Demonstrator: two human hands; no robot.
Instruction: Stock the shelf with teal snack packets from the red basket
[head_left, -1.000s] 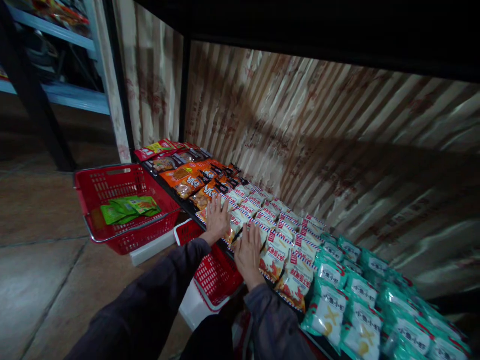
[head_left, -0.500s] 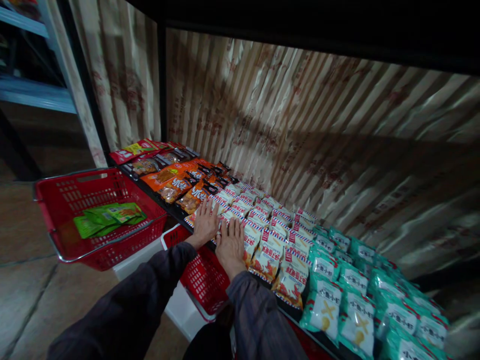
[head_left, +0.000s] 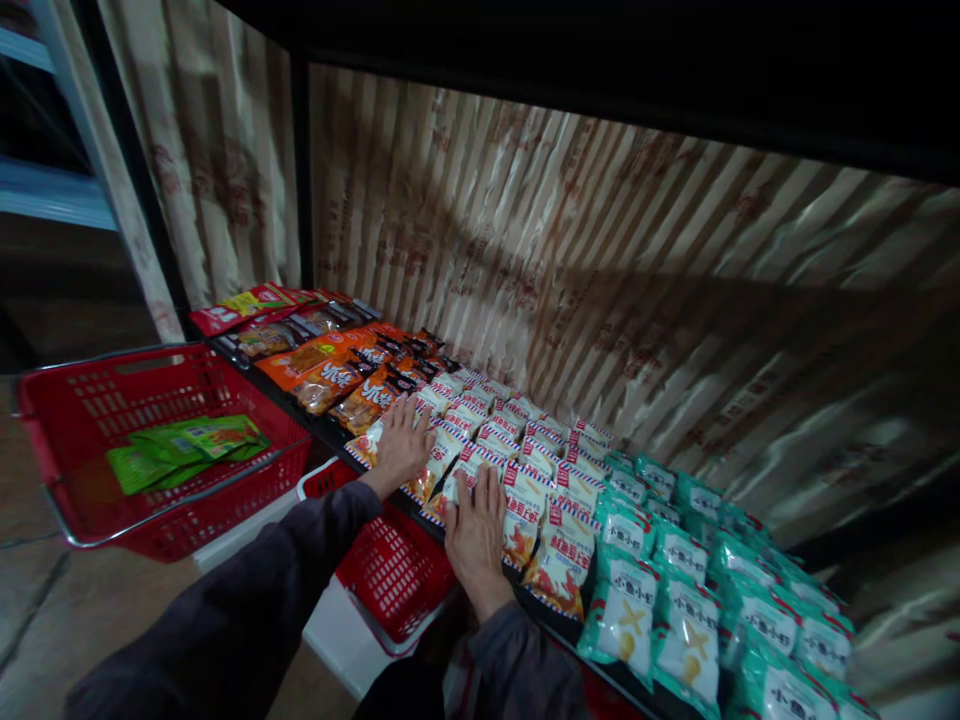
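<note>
Low shelf [head_left: 315, 425] runs left-back to right-front w/ snack packs in rows: striped-edge packs [head_left: 525, 470] in the middle, fish-print packs [head_left: 675, 600] to their right, sauce-style packs [head_left: 330, 375] to their left. Left hand [head_left: 401, 445] and right hand [head_left: 472, 530] lie flat on the middle packs, left one further back. Big basket [head_left: 90, 500] on the floor left of the shelf, pouches [head_left: 184, 450] in it. Smaller basket [head_left: 390, 570] in front of the shelf, under the hands.

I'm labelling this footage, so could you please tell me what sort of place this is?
Probably a shop: a low dark shelf bearing rows of red-and-white snack packets, beside red plastic shopping baskets.
</note>
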